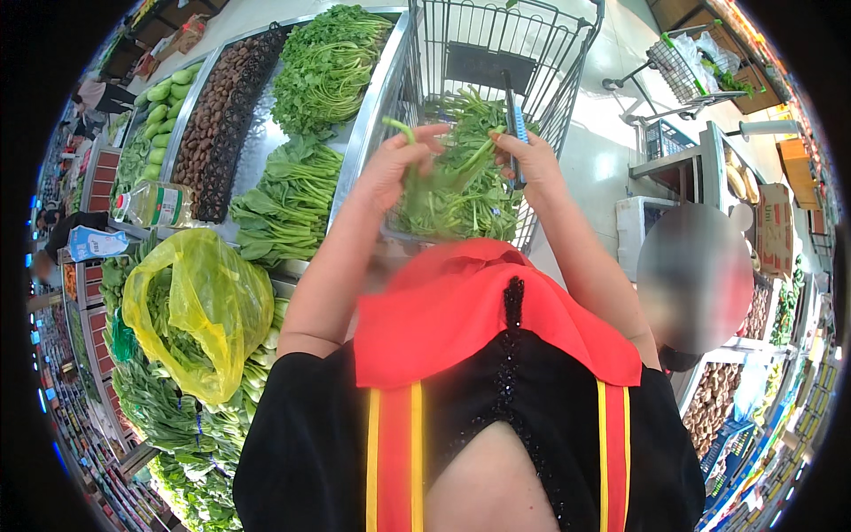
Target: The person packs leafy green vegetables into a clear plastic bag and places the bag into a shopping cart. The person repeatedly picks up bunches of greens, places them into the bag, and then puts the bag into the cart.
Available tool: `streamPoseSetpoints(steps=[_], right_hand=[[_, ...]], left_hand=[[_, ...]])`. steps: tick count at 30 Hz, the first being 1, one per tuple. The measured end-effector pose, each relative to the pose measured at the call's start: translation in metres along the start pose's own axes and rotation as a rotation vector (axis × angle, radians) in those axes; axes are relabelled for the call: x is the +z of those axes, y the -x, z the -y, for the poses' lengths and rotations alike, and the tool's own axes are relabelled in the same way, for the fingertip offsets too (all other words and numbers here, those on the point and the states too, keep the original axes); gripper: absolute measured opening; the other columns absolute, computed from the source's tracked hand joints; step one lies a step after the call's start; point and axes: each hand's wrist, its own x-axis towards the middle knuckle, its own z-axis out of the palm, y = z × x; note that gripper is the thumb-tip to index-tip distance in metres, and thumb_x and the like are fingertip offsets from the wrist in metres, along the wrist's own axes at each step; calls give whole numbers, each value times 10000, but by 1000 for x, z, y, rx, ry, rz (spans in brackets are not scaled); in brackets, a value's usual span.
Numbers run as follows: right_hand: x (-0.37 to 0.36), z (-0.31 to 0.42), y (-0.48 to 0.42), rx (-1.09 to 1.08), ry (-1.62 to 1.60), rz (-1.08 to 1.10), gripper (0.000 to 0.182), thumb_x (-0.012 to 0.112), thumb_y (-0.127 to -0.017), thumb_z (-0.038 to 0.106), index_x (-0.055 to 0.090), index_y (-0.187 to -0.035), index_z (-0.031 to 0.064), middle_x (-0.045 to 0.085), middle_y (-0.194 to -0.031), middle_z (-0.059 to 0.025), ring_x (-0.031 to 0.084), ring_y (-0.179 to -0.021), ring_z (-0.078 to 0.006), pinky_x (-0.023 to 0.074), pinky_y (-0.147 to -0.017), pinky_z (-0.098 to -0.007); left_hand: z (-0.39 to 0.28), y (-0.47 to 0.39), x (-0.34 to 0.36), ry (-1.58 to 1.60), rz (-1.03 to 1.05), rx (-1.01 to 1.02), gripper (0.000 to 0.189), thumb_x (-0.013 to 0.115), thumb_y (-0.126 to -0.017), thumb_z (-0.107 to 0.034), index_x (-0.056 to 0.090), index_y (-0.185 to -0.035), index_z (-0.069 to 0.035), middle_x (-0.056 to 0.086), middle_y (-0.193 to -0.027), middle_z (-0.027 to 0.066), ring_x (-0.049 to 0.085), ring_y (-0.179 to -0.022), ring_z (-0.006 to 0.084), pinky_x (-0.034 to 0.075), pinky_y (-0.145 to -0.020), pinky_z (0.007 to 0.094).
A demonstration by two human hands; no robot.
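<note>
Over a wire shopping cart both my hands are at leafy green vegetables. My right hand grips green stems between thumb and fingers, beside the cart's dark handle bar with a light-blue part. My left hand is raised to the left with its fingers spread, and a green stem is held at its thumb side; blurred leaves hang below it. Under and between the hands a heap of loose leafy greens lies in the cart.
Left of the cart, a metal-edged display bears bunched greens and small brown produce. Nearer stand an oil bottle and a yellow plastic bag holding greens. At right are a person, a white foam box and another cart.
</note>
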Motion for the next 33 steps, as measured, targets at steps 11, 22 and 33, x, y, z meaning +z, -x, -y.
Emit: streamPoseSetpoints(steps=[11, 22, 33], right_hand=[[8, -4, 5, 80, -40, 47, 185, 750, -797, 186, 603, -840, 82, 580, -677, -4, 489, -541, -88, 342, -485, -232], [1, -19, 7, 52, 40, 106, 218, 722, -785, 166, 645, -954, 52, 617, -744, -18, 492, -559, -79, 330, -492, -222], [11, -25, 17, 5, 11, 202, 330, 705, -787, 102, 590, -1087, 26, 617, -809, -33, 533, -641, -99, 356, -519, -227]], left_hand=[[14, -7, 25, -229, -72, -57, 181, 703, -843, -142, 692, -971, -16, 670, -832, 6, 494, -612, 59, 387, -568, 210], [28, -8, 19, -780, 5, 161, 272, 552, -949, -274, 622, -1071, -41, 640, -905, 66, 561, -764, 168, 434, -690, 306], [17, 10, 35, -1091, 149, 154, 315, 459, -974, -231, 551, -1198, -30, 626, -1026, 215, 594, -987, 352, 454, -836, 380]])
